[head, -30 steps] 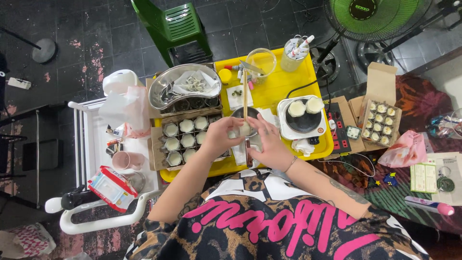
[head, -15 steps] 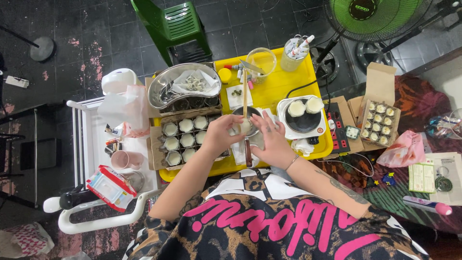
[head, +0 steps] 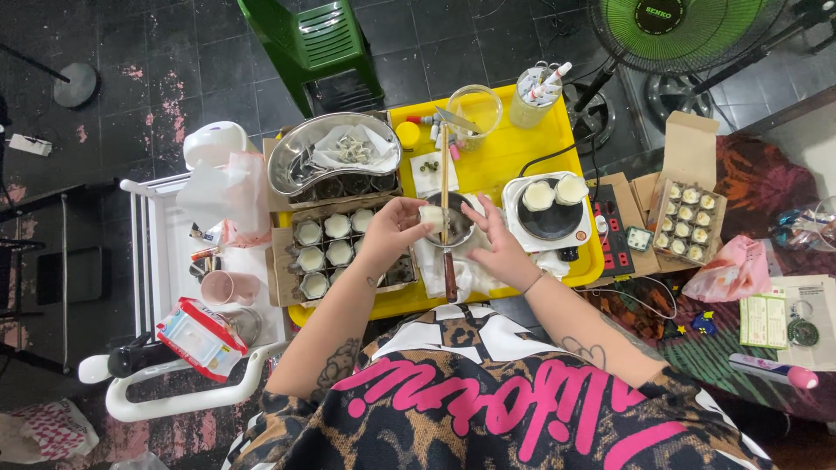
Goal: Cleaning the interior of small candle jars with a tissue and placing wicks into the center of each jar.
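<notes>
My left hand (head: 390,233) pinches a small white cup (head: 429,215) over the left rim of a small metal pan (head: 456,228). The pan has a dark red handle and rests on a white cloth on the yellow tray (head: 514,152). A wooden stick (head: 443,165) lies across the pan. My right hand (head: 499,246) is at the pan's right side with its fingers spread by the rim and nothing visible in it. Left of my hands, a cardboard tray (head: 287,261) holds several small cups filled with white.
A white hot plate (head: 550,219) carrying two white cups stands right of the pan, with a power strip (head: 614,242) beside it. Behind are a metal basin (head: 300,157), a clear cup (head: 475,104) and a jar of tools (head: 533,96). A box of small cups (head: 688,218) sits right; a white cart (head: 157,261) left.
Both hands were closed together around the small cup above the pan. Now my right hand has drawn off to the right and my left hand keeps the cup.
</notes>
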